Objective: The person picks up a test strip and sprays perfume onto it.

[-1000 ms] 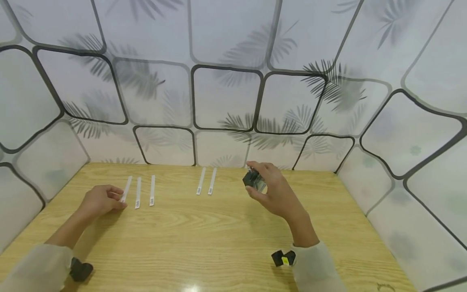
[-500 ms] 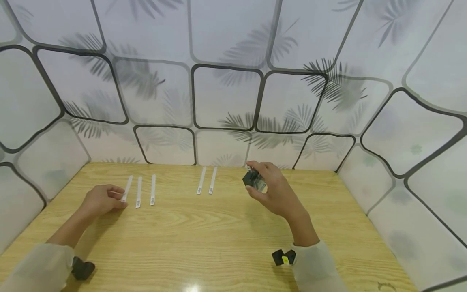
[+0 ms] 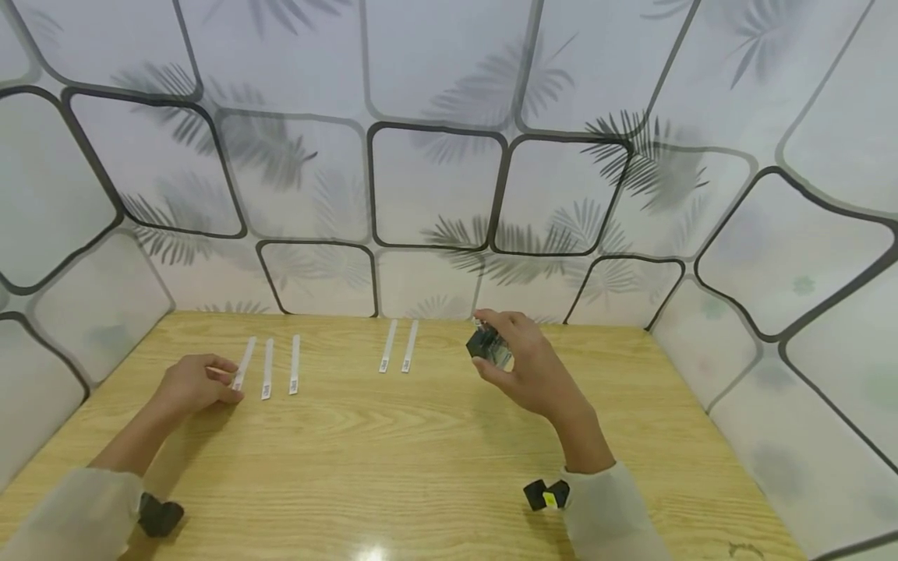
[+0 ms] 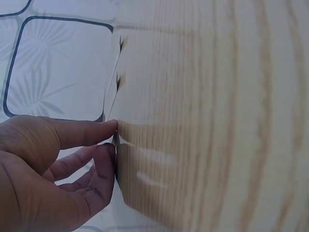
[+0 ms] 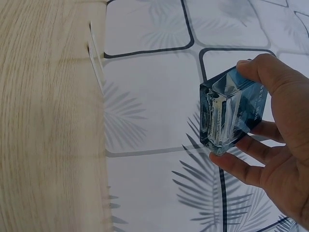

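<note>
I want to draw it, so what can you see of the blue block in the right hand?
The block looks like thick, see-through glass, tinted blue, darker along its edges. It has flat sides, sharp corners and a pale, shiny middle. One side has faint marks like letters, too small to read. It is tilted, held off the table, with the right hand pinching it between thumb and fingers.

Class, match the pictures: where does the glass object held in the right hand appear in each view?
Head: the glass object is right of and slightly below centre, in the right hand.
Left wrist: not in it.
Right wrist: right of centre, near mid-height.
Shared landmark: the wooden table.
</note>
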Demonstrator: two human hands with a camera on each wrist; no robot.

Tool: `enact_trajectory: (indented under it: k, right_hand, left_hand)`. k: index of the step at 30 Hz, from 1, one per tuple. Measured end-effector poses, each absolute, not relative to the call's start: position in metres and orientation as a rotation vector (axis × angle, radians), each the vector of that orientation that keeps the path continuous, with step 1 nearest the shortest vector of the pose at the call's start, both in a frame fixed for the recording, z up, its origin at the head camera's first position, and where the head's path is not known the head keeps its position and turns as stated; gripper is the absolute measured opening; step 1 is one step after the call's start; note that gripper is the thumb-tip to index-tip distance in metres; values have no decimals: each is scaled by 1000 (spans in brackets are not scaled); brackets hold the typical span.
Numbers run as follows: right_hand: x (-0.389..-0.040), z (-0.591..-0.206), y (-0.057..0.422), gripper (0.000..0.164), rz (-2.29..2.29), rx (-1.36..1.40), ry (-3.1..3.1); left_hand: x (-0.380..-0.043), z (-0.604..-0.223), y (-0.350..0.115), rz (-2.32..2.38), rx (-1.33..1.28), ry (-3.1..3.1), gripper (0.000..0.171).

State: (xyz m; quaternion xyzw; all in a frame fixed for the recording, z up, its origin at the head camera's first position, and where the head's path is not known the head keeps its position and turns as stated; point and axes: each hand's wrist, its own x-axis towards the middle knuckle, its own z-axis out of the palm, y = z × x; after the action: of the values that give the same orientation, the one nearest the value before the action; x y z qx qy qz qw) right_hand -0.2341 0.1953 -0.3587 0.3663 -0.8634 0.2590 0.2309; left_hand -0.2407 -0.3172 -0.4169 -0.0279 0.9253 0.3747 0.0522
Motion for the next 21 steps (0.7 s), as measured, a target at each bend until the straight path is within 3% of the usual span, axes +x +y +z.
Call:
enact_trajectory:
  k: [14, 21]
  right_hand:
    - [-234, -360, 195, 64, 714, 1020, -2365]
    - [-234, -359, 196, 64, 720, 1008, -2376]
  left_hand:
    - [-242, -418, -317, 1187, -90, 2750, 59]
    - [-245, -418, -314, 1160, -101, 2751, 47]
